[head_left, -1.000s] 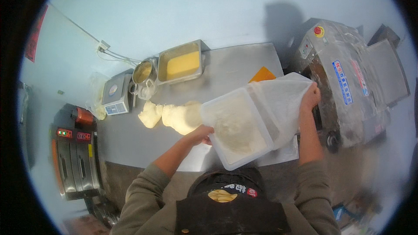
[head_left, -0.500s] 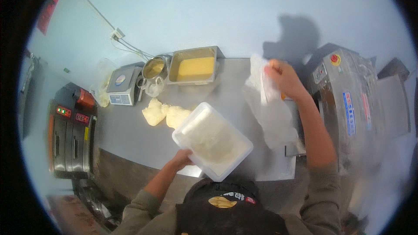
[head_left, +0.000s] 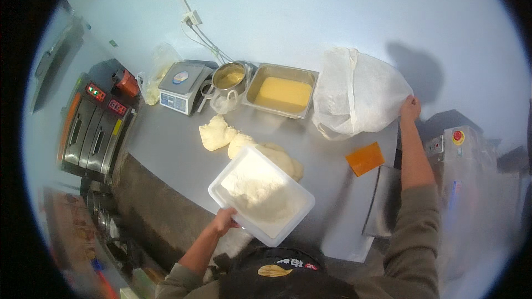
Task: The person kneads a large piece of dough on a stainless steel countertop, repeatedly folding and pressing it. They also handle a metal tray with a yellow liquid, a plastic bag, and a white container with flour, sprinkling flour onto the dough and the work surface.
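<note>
My left hand (head_left: pixel 226 220) grips the near left rim of a white plastic tub (head_left: pixel 221 180), which is tilted over the front of the table and holds white flour (head_left: pixel 257 191). Behind the tub lies a soft, pale yellow dough (head_left: pixel 288 160), partly hidden by it, with another lump of dough (head_left: pixel 216 133) at its left. At the far right, my right hand (head_left: pixel 410 109) is closed on the edge of a thin white cloth-like bag (head_left: pixel 371 94), spread and puffed out over the back of the table. Next to it lies an orange dough scraper (head_left: pixel 365 159).
Along the back stand a metal pan (head_left: pixel 284 91) of yellow liquid, a steel pot (head_left: pixel 230 76), a clear jug (head_left: pixel 224 101) and a scale (head_left: pixel 185 86). An oven-like appliance (head_left: pixel 91 133) stands left, a machine with a red button (head_left: pixel 458 137) right. Cables hang on the wall.
My right hand has moved outward, and the white bag has opened out toward the back, uncovering the orange scraper. The tub stays in my left hand, and the view has turned.
</note>
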### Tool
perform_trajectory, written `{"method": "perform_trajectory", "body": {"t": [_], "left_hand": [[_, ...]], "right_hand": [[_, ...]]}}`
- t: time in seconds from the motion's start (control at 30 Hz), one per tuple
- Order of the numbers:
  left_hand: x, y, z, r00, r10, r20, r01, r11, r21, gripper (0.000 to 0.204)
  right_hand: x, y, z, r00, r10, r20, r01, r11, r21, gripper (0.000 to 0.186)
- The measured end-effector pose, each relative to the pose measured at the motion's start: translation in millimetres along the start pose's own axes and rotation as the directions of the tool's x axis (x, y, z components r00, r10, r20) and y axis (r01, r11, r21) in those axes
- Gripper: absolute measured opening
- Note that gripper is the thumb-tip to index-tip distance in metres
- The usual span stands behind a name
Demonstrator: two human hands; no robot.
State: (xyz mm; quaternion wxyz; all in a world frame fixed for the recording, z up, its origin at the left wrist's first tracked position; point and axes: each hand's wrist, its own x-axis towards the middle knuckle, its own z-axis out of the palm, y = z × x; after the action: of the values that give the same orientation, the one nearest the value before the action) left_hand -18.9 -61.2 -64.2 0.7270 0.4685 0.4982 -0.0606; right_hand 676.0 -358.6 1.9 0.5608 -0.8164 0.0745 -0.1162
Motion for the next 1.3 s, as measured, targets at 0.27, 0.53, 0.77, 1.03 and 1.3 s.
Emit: {"method": "perform_trajectory", "body": {"t": [0.27, 0.53, 0.77, 1.03, 1.3], "left_hand": [[-13.4, -1.7, 18.3, 0.996, -0.038, -0.087, 0.033, 0.998, -0.056, 0.052], [-7.4, 2.4, 32.4, 0.999, 0.043, -0.027, -0.044, 0.998, -0.035, 0.049], [-11.0, 8.1, 45.4, 0.998, 0.057, -0.021, -0.057, 0.998, -0.007, 0.052], [-34.9, -0.1, 47.5, 0.997, 0.064, -0.046, -0.067, 0.995, -0.073, 0.049], [-45.2, -9.2, 24.9, 0.999, 0.044, -0.013, -0.046, 0.970, -0.238, 0.042]], "right_hand": [[-45.5, 59.9, 17.2, 0.998, -0.002, -0.059, -0.028, 0.862, -0.506, 0.059], [-278.6, 29.1, -3.4, 0.519, -0.651, 0.554, 0.718, 0.684, 0.131, 0.021], [-472.4, -49.2, -17.9, 0.248, -0.451, 0.858, 0.628, 0.749, 0.212, 0.059], [-529.4, -60.4, 1.9, 0.203, -0.346, 0.916, 0.779, 0.624, 0.064, 0.070], [-560.8, -33.9, 22.7, 0.143, -0.288, 0.947, 0.396, 0.894, 0.212, 0.056]]}}
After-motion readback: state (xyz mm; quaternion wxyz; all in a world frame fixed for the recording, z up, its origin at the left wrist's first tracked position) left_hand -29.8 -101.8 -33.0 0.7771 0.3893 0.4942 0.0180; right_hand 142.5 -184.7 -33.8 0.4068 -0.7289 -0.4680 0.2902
